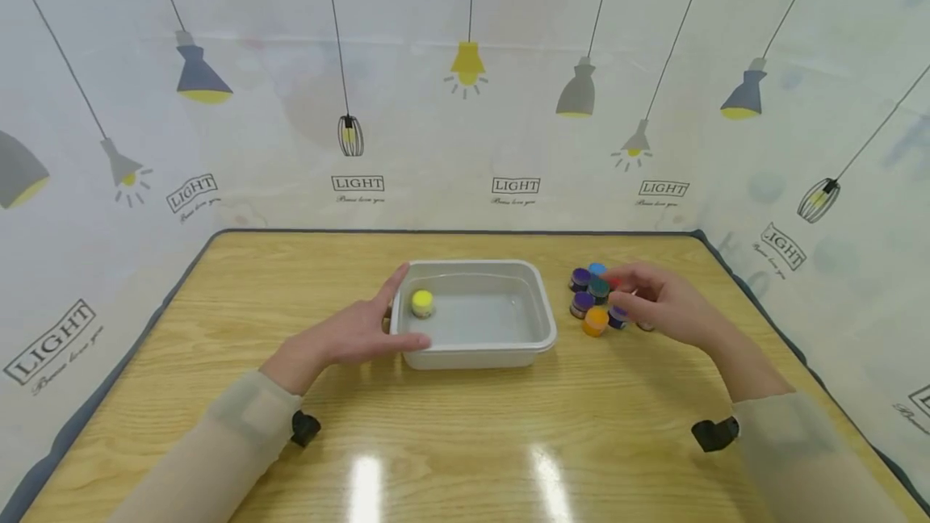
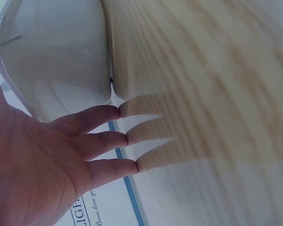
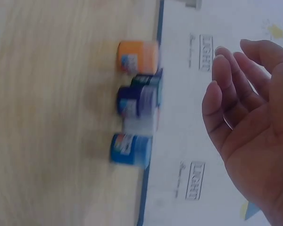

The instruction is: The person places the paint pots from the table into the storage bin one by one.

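A white tray (image 1: 479,349) (image 2: 70,56) holds one yellow-lidded jar (image 1: 422,303) at its left end. Against that end lies my left hand (image 1: 352,332) (image 2: 52,160), fingers spread and straight, the thumb over the front rim. Several small jars stand grouped right of the tray, among them an orange jar (image 1: 596,320) (image 3: 137,57), a dark green one (image 1: 599,289) and a blue one (image 3: 130,149). Over the right side of this group hovers my right hand (image 1: 672,305) (image 3: 254,117), fingers loosely bent and holding nothing in the right wrist view. It partly hides a red jar and others.
The wooden table (image 1: 450,442) has a dark edge along the back and sides. Behind it hangs a pale sheet (image 1: 436,103) printed with lamps. Each wrist wears a small black device, the left one (image 1: 305,428) and the right one (image 1: 715,433).
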The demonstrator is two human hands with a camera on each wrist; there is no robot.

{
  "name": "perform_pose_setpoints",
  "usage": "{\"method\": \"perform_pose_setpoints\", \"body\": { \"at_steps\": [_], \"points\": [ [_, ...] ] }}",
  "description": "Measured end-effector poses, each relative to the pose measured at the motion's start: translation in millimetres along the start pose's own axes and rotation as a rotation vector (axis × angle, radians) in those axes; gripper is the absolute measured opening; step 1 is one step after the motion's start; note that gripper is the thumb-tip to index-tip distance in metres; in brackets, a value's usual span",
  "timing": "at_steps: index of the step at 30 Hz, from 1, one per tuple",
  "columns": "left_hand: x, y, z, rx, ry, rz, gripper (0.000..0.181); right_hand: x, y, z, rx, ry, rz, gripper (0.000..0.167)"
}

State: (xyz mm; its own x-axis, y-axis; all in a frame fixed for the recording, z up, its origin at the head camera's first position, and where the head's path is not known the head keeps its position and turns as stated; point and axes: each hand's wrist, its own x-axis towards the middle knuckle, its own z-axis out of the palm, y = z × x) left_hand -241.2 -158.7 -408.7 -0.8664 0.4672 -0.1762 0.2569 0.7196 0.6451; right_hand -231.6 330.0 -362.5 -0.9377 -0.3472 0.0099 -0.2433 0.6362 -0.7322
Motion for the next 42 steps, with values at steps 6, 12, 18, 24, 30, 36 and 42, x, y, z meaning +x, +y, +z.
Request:
{"method": "perform_pose_setpoints", "body": {
  "at_steps": [6, 12, 18, 24, 30, 36, 42],
  "points": [
    [0.7, -1.2, -0.7, 0.007, 0.0, -0.005, 0.128, -14.3, 31.0, -14.4, -0.038, 0.035, 0.042, 0.043],
    [1.8, -1.4, -3.0, 0.017, -0.007, -0.01, 0.128, -19.3, 54.9, -26.8, -0.081, 0.051, 0.119, 0.045],
    [1.5, -1.9, -3.6, 0.022, -0.002, -0.012, 0.128, -18.1, 73.3, -31.5, -0.037, 0.036, 0.186, 0.047],
    [2.1, -2.6, -2.6, 0.026, -0.002, -0.012, 0.128, -16.2, 88.4, -31.9, 0.026, -0.027, 0.257, 0.056],
    [1.7, -3.6, -1.0, 0.021, -0.007, -0.013, 0.127, -10.9, 103.8, -28.2, 0.062, -0.06, 0.316, 0.065],
    [0.3, -2.7, -1.4, 0.015, -0.01, -0.013, 0.127, -7.4, 106.9, -25.3, -0.002, -0.061, 0.317, 0.066],
    [-1.9, -0.3, -3.0, 0.008, -0.012, -0.014, 0.128, -5.4, 106.1, -24.2, -0.094, -0.044, 0.32, 0.063]
  ]
}}
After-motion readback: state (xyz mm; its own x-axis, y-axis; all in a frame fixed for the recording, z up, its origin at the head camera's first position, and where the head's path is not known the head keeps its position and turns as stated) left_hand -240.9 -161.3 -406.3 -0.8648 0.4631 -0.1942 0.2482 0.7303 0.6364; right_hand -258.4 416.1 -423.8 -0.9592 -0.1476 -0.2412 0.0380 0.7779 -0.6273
